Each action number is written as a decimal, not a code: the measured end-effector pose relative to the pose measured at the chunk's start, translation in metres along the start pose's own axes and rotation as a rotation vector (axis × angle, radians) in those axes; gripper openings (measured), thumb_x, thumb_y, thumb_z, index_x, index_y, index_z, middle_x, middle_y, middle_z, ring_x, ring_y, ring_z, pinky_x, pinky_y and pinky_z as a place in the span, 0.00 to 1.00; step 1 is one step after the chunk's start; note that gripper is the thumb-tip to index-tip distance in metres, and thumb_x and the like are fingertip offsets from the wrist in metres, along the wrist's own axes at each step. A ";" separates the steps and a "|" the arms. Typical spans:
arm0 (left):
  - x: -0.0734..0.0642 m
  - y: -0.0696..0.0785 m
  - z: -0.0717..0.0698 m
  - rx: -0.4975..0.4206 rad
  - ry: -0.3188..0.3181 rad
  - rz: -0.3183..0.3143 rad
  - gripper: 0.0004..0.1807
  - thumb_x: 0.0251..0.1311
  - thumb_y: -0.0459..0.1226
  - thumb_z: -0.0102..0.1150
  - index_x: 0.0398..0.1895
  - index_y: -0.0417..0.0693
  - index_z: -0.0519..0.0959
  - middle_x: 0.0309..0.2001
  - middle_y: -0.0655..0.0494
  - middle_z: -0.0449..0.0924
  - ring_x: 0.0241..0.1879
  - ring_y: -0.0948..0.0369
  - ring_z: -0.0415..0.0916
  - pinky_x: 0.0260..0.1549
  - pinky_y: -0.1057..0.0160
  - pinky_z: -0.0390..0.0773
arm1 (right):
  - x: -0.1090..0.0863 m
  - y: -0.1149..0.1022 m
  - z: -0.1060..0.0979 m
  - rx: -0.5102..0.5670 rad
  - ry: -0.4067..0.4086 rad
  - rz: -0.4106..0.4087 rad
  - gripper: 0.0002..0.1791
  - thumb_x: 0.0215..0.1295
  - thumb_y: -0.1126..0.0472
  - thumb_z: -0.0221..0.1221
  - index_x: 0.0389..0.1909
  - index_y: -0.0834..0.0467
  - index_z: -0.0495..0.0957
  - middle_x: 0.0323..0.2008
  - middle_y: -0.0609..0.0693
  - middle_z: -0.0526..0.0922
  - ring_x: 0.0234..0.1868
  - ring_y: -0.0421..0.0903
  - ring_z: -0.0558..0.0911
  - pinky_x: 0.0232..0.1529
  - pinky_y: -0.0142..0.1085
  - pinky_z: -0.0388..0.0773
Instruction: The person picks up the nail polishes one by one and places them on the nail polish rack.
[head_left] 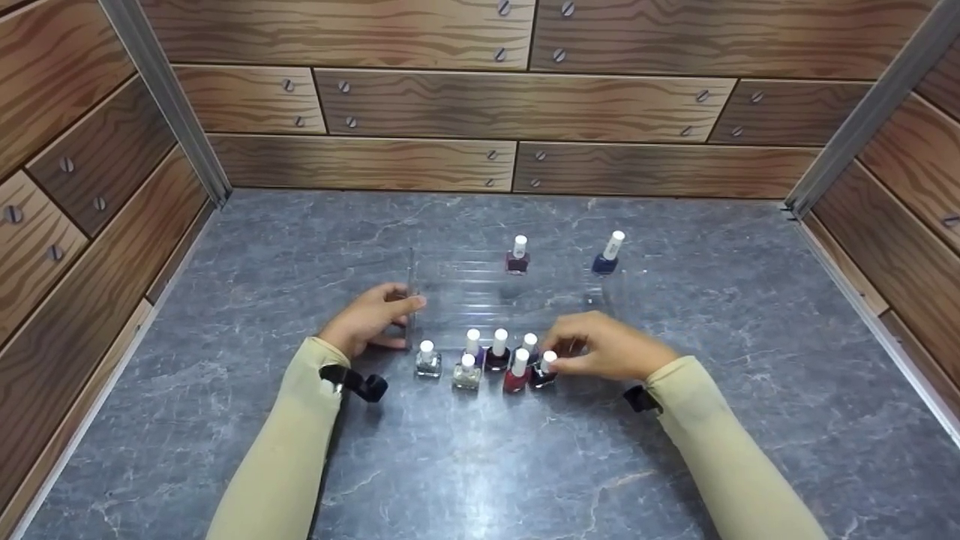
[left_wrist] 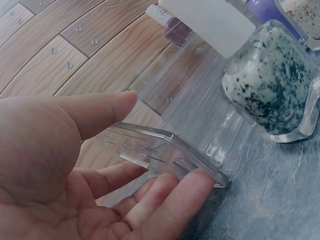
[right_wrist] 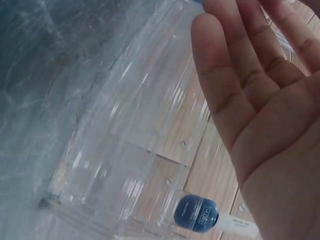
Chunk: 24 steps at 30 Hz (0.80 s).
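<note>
My left hand (head_left: 367,319) grips the left end wall of a clear plastic rack (left_wrist: 170,137), thumb over its top edge and fingers against its outer side. In the head view, my right hand (head_left: 604,346) pinches the white cap of a dark nail polish bottle (head_left: 543,375) at the near side of the rack. Beside it stand a red nail polish bottle (head_left: 516,379) and several others with white caps. The right wrist view shows the extended fingers (right_wrist: 215,60), but the pinched bottle is out of sight there.
A speckled nail polish bottle (head_left: 428,363) stands near my left hand. Toward the back are a maroon bottle (head_left: 517,262) and a blue bottle (head_left: 604,263), upright at the rack. Wood-patterned walls (head_left: 420,161) enclose the grey marbled table (head_left: 480,480).
</note>
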<state>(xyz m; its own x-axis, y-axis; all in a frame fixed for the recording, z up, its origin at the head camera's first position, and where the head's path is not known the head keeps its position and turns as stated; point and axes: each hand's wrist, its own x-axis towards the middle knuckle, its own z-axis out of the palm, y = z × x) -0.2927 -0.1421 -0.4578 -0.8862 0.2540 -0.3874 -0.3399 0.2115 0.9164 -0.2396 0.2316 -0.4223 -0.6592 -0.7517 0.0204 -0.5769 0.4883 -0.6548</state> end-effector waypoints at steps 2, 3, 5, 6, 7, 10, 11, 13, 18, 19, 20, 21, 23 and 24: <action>0.000 0.000 0.001 -0.002 -0.001 -0.002 0.33 0.71 0.46 0.64 0.72 0.44 0.66 0.59 0.44 0.72 0.55 0.52 0.71 0.44 0.55 0.89 | -0.003 0.001 -0.002 -0.014 0.003 0.006 0.10 0.69 0.63 0.66 0.49 0.56 0.85 0.45 0.46 0.86 0.41 0.42 0.83 0.45 0.39 0.87; 0.001 0.000 0.001 -0.001 -0.002 -0.005 0.33 0.71 0.46 0.64 0.73 0.44 0.66 0.59 0.44 0.72 0.55 0.52 0.71 0.44 0.55 0.89 | -0.004 0.002 -0.003 -0.019 0.003 0.013 0.10 0.69 0.65 0.65 0.50 0.56 0.85 0.46 0.46 0.86 0.42 0.43 0.83 0.45 0.39 0.87; 0.001 0.000 0.001 0.002 -0.002 -0.007 0.33 0.71 0.46 0.64 0.73 0.44 0.65 0.60 0.43 0.72 0.55 0.52 0.71 0.44 0.55 0.89 | -0.006 0.003 -0.005 -0.026 0.002 0.025 0.12 0.68 0.67 0.64 0.51 0.56 0.85 0.47 0.46 0.85 0.43 0.43 0.83 0.46 0.39 0.87; 0.001 0.000 0.001 0.000 -0.001 -0.011 0.33 0.71 0.47 0.64 0.73 0.44 0.66 0.60 0.44 0.72 0.55 0.52 0.71 0.45 0.55 0.89 | -0.007 0.003 -0.007 -0.032 -0.001 0.035 0.13 0.68 0.68 0.63 0.51 0.56 0.85 0.48 0.46 0.85 0.43 0.43 0.82 0.47 0.39 0.87; 0.000 0.000 0.000 0.002 -0.001 -0.011 0.33 0.71 0.47 0.64 0.72 0.44 0.66 0.60 0.43 0.72 0.55 0.52 0.71 0.45 0.55 0.89 | -0.007 0.003 -0.007 -0.035 -0.006 0.046 0.14 0.68 0.68 0.62 0.52 0.55 0.85 0.49 0.46 0.85 0.44 0.43 0.82 0.47 0.39 0.87; -0.001 0.000 0.000 0.003 0.002 -0.012 0.32 0.70 0.48 0.65 0.71 0.45 0.67 0.59 0.44 0.72 0.55 0.52 0.72 0.45 0.55 0.89 | -0.008 0.005 -0.009 -0.035 -0.012 0.055 0.14 0.68 0.68 0.62 0.53 0.55 0.84 0.51 0.47 0.84 0.46 0.44 0.82 0.50 0.43 0.87; -0.001 0.000 -0.001 0.003 0.004 -0.011 0.32 0.70 0.48 0.65 0.71 0.46 0.67 0.59 0.44 0.72 0.55 0.52 0.72 0.45 0.55 0.89 | -0.008 0.005 -0.010 -0.038 -0.012 0.059 0.15 0.68 0.68 0.62 0.53 0.55 0.84 0.51 0.47 0.84 0.47 0.44 0.82 0.51 0.44 0.87; -0.001 0.000 -0.001 0.004 0.005 -0.009 0.32 0.70 0.48 0.65 0.71 0.46 0.68 0.58 0.44 0.72 0.55 0.52 0.73 0.45 0.55 0.89 | -0.008 0.006 -0.010 -0.039 -0.012 0.073 0.15 0.67 0.65 0.65 0.54 0.55 0.83 0.52 0.48 0.84 0.48 0.45 0.82 0.52 0.46 0.87; -0.001 -0.001 -0.001 -0.002 0.003 -0.007 0.32 0.70 0.47 0.65 0.71 0.46 0.68 0.58 0.44 0.73 0.55 0.52 0.73 0.46 0.55 0.89 | -0.006 0.007 -0.009 -0.039 -0.009 0.075 0.14 0.68 0.61 0.67 0.53 0.55 0.84 0.51 0.48 0.84 0.48 0.46 0.83 0.53 0.47 0.87; -0.002 -0.001 0.000 -0.003 0.002 -0.007 0.31 0.70 0.47 0.65 0.71 0.46 0.68 0.59 0.44 0.73 0.55 0.52 0.73 0.46 0.54 0.89 | -0.006 0.008 -0.009 -0.045 -0.005 0.070 0.13 0.69 0.60 0.67 0.52 0.56 0.84 0.50 0.48 0.85 0.48 0.46 0.83 0.52 0.47 0.87; -0.002 -0.001 0.000 -0.002 0.000 -0.008 0.31 0.70 0.47 0.65 0.71 0.46 0.68 0.59 0.44 0.73 0.55 0.52 0.72 0.46 0.55 0.89 | -0.006 0.008 -0.009 -0.050 0.002 0.068 0.11 0.69 0.61 0.67 0.50 0.56 0.85 0.49 0.48 0.85 0.47 0.46 0.83 0.52 0.46 0.87; -0.002 -0.001 0.000 -0.001 -0.001 -0.007 0.32 0.70 0.47 0.65 0.71 0.46 0.68 0.59 0.44 0.73 0.55 0.52 0.72 0.46 0.55 0.89 | -0.005 0.009 -0.008 -0.066 0.011 0.069 0.10 0.69 0.60 0.67 0.48 0.56 0.85 0.47 0.47 0.85 0.46 0.46 0.84 0.51 0.46 0.87; -0.003 0.001 0.000 0.003 -0.002 -0.005 0.32 0.70 0.47 0.65 0.72 0.46 0.67 0.59 0.44 0.73 0.55 0.52 0.72 0.45 0.55 0.89 | -0.005 0.008 -0.008 -0.102 0.034 0.088 0.07 0.68 0.59 0.68 0.44 0.55 0.85 0.43 0.46 0.85 0.43 0.44 0.83 0.49 0.44 0.87; -0.003 0.001 0.000 0.004 -0.002 -0.004 0.33 0.70 0.47 0.65 0.72 0.46 0.67 0.58 0.44 0.72 0.54 0.52 0.73 0.45 0.55 0.89 | -0.005 0.008 -0.009 -0.125 0.044 0.100 0.07 0.68 0.58 0.68 0.43 0.54 0.85 0.42 0.45 0.85 0.41 0.43 0.83 0.47 0.42 0.86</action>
<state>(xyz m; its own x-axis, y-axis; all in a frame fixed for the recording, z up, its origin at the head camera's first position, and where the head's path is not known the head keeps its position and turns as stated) -0.2904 -0.1422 -0.4557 -0.8842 0.2548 -0.3914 -0.3424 0.2164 0.9143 -0.2448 0.2434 -0.4212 -0.7353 -0.6777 -0.0058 -0.5609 0.6134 -0.5560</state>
